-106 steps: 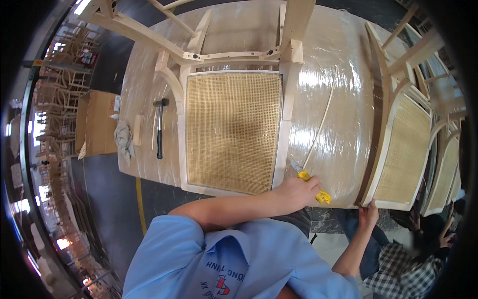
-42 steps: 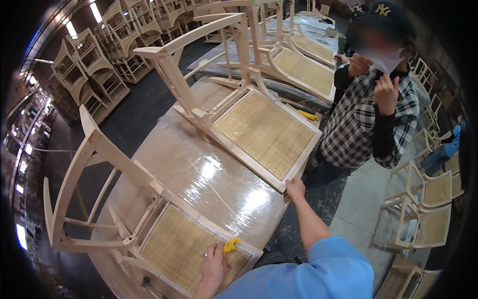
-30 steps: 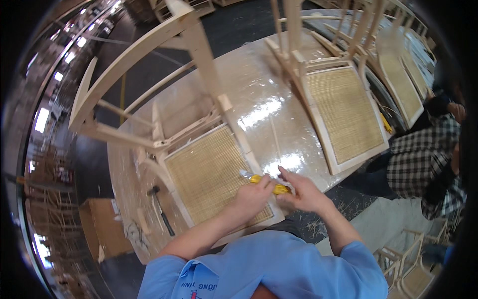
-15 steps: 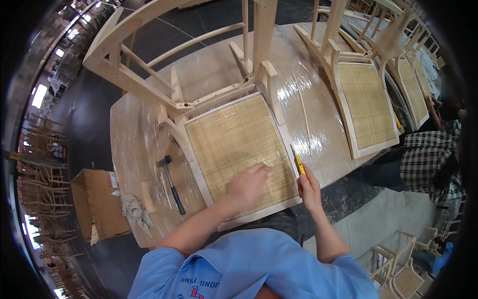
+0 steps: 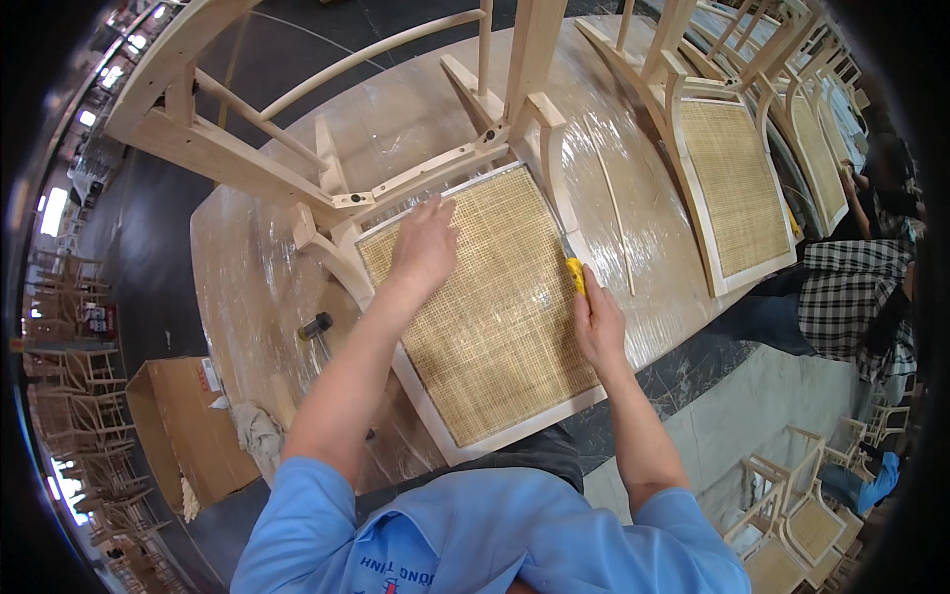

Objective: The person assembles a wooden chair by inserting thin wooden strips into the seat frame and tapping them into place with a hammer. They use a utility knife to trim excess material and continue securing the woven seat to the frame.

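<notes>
My right hand [image 5: 601, 319] grips a yellow utility knife [image 5: 576, 275]. Its blade points away from me, along the right edge of the woven cane panel [image 5: 505, 317] set in a pale wooden chair frame [image 5: 505, 433]. Over the far left part of the cane is my left hand [image 5: 424, 246], its fingers curled together. Whatever those fingers hold, if anything, is hidden beneath them. Left of the panel, a hammer [image 5: 317, 326] with a dark head lies partly covered by my left forearm.
Plastic wrap covers the table [image 5: 237, 257] under the chair. A thin strip [image 5: 616, 213] lies to the right, before another caned chair [image 5: 727, 183]. An open cardboard box [image 5: 193, 426] and a rag [image 5: 259, 436] are at left. Someone in a checked shirt [image 5: 856, 297] stands at right.
My left hand has moved from the near part of the cane to its far left part. The knife, still in my right hand, has shifted slightly away from me and leftward.
</notes>
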Demonstrator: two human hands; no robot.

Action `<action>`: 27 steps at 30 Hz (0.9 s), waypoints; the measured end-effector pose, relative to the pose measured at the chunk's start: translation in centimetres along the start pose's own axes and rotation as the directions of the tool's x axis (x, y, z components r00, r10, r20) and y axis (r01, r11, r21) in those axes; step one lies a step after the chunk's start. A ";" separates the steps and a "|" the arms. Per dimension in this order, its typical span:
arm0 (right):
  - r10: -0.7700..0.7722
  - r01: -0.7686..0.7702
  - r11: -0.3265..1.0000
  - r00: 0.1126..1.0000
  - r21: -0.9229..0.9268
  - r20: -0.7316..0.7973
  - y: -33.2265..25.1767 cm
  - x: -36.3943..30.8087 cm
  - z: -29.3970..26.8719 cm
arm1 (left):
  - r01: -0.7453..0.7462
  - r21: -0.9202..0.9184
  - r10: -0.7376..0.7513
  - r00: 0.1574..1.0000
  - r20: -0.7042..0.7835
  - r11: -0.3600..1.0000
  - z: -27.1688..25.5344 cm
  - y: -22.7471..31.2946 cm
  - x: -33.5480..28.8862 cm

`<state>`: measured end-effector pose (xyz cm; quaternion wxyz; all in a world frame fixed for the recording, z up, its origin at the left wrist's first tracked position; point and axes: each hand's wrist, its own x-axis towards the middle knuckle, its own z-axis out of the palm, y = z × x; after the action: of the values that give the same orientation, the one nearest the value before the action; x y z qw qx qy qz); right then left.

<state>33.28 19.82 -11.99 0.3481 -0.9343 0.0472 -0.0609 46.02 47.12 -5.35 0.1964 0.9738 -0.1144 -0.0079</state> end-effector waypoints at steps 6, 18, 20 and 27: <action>0.042 -0.039 0.998 0.997 -0.052 0.061 0.2 1.0 0.9 | 0.144 0.201 -0.134 0.989 -0.063 0.969 -0.1 -3.4 4.3; 0.081 -0.074 0.992 0.995 -0.104 0.065 0.7 1.6 1.5 | 0.231 0.212 -0.252 0.965 0.077 0.949 -0.1 -6.7 6.1; 0.080 -0.073 0.986 0.996 -0.153 0.042 0.5 1.5 1.7 | 0.230 0.209 -0.251 0.965 0.079 0.950 0.0 -6.9 6.1; 0.183 -0.172 0.960 0.983 -0.220 0.032 -0.9 1.1 2.1 | 0.214 0.228 -0.236 0.969 0.075 0.950 -0.2 -8.1 5.8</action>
<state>34.70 21.73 -12.83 0.2495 -0.9599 0.1280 0.0006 53.47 53.18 -8.10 0.0803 0.9944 -0.0127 -0.0671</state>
